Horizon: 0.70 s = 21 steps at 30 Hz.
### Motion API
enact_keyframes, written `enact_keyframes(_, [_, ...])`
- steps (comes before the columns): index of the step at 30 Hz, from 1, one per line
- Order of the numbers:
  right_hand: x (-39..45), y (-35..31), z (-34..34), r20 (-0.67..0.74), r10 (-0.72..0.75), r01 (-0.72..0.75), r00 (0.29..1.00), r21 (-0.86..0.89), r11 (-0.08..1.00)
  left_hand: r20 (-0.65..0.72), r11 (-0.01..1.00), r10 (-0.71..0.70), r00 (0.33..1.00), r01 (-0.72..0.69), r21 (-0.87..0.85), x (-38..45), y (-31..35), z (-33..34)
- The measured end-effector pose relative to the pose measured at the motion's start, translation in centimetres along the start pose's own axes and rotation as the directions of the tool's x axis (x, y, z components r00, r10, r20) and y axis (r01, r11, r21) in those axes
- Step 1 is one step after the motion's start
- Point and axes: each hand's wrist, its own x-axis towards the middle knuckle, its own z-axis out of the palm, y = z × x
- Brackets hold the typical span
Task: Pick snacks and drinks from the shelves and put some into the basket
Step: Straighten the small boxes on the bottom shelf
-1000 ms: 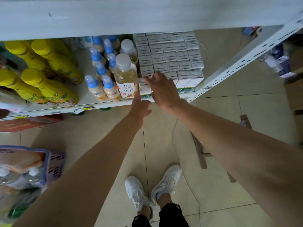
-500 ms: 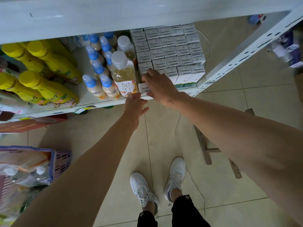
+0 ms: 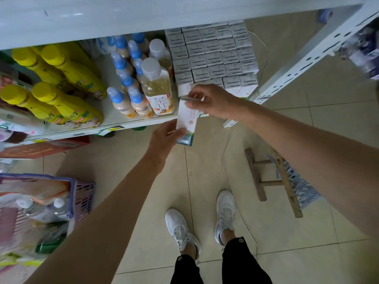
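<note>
Purple basket [image 3: 82, 193] sat low at left on the floor, already holding bottles and packets. 2 white shoes [image 3: 202, 224] on the tiles. Left hand [image 3: 164, 138] gripped the lower end of a white carton [image 3: 187, 117]; right hand [image 3: 213, 100] pinched its top. Carton was held just in front of the shelf [image 3: 114, 121] edge, beside a tea bottle [image 3: 158, 89]. Stacked cartons [image 3: 213, 56] filled the shelf behind.

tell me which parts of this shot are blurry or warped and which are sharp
Head view: the basket and its contents at lower left are smeared by motion blur, as is the far right edge; wide-angle distortion bends the shelf upright. The carton, held by the right hand and left hand, and the tea bottle are fairly sharp. Lighting is dim and even, with no strong glare.
</note>
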Motion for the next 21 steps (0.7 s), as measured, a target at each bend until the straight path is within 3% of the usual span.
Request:
enact_keyframes(3, [-1.3, 0.0, -0.1, -0.033, 0.056, -0.049, 0.998, 0.177, 0.983, 0.101, 0.988, -0.035, 0.994, 0.050, -0.149, -1.7, 0.4, -0.1])
enact_keyframes(6, [-2.7, 0.0, 0.4, -0.075, 0.168, -0.132, 0.983, 0.351, 0.927, 0.153, 0.984, -0.025, 0.988, 0.051, -0.173, -2.8, 0.4, 0.4])
enact_keyframes(9, [-3.6, 0.3, 1.1, -0.018, 0.313, -0.240, 0.950, 0.601, 0.762, 0.179, 0.969, -0.010, 0.984, 0.054, -0.243, -3.7, 0.4, 0.8])
enact_keyframes(12, [-4.2, 1.2, 1.8, 0.057, 0.353, -0.256, 0.934, 0.797, 0.547, 0.198, 0.949, -0.016, 0.980, 0.078, -0.306, -4.3, 0.3, 1.1])
enact_keyframes(21, [-4.5, 0.7, 4.3, 0.145, 0.418, -0.318, 0.897, 0.867, 0.383, 0.246, 0.921, -0.047, 0.968, 0.137, -0.364, -4.9, 0.9, 2.0])
